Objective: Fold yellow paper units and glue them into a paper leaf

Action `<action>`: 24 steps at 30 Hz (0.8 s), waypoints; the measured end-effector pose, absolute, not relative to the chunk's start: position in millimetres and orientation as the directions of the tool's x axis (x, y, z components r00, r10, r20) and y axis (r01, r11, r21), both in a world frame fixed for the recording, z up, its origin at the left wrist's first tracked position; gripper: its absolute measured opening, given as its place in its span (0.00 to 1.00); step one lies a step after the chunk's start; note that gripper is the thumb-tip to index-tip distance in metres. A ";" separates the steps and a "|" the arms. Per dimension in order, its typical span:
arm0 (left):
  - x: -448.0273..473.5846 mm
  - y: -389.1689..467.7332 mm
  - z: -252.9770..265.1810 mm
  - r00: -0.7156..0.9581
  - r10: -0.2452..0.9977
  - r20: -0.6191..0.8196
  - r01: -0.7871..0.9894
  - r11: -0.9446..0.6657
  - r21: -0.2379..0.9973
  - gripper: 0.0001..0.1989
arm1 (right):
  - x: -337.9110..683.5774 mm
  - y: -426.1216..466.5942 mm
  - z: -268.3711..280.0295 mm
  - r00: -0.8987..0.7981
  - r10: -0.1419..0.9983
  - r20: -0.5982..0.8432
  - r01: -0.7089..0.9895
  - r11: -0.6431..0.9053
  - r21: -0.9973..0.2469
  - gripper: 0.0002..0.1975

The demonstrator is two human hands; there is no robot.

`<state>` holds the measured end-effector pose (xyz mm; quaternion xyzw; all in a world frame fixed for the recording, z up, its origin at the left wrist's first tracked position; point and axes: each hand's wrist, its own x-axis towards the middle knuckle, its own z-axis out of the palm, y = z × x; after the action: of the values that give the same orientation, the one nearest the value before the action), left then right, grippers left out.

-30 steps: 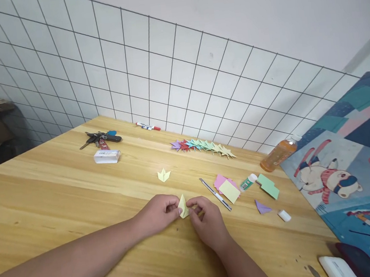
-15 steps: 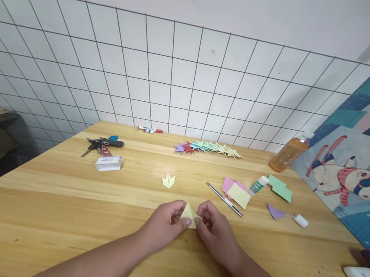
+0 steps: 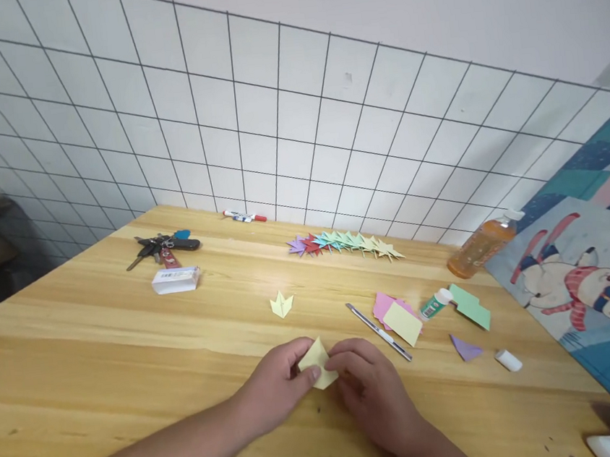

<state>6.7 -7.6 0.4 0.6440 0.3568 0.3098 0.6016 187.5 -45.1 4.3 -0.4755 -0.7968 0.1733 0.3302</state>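
Note:
A pale yellow folded paper (image 3: 320,369) is held just above the wooden table. My left hand (image 3: 284,372) pinches its left side, thumb on the front and fingers behind. At the paper's right edge, my right hand (image 3: 373,388) is closed with its fingertips on the sheet; its thumb is mostly hidden under the fingers. Beyond them lies a small yellow folded paper piece (image 3: 282,304) with three points. A cutter knife (image 3: 378,331) lies to the right of my hands, beside a yellow paper sheet (image 3: 403,323) on top of pink sheets (image 3: 383,303).
A row of coloured folded pieces (image 3: 344,242) lies near the wall, with a marker (image 3: 245,216) to its left. Keys (image 3: 162,246) and a white box (image 3: 176,280) are at left. Right are a glue stick (image 3: 436,303), green sheets (image 3: 470,305), a purple piece (image 3: 465,347), an eraser (image 3: 508,360) and a bottle (image 3: 484,244).
The yellow paper has changed from a pointed triangle to a broader, squarish outline facing me. My right fingers have moved over its right edge. The view has shifted slightly.

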 end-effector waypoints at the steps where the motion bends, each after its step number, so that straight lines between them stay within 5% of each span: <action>1: 6.6 -7.9 1.0 0.559 0.829 -0.030 0.072 -0.013 0.997 0.07 | 187.7 -44.9 4.0 -0.326 0.878 0.351 0.646 0.478 -0.595 0.19; 10: 6.9 -6.6 2.8 0.574 0.818 -0.032 -0.008 0.045 0.999 0.09 | 184.1 -43.8 10.0 -0.283 0.875 0.392 0.613 0.479 -0.628 0.05; 20: 6.1 -11.2 2.1 0.568 0.822 -0.037 0.129 -0.044 0.991 0.09 | 186.6 -46.2 6.3 -0.288 0.857 0.427 0.666 0.499 -0.554 0.06; 24: 7.7 -10.1 3.2 0.570 0.820 -0.047 0.065 0.012 0.998 0.12 | 183.3 -47.5 0.6 -0.148 0.908 0.392 0.634 0.391 -0.667 0.18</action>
<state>7.7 -10.1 3.2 0.6333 0.3495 0.3045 0.6197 183.3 -47.5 0.6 -0.5231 -0.7369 0.1753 0.3905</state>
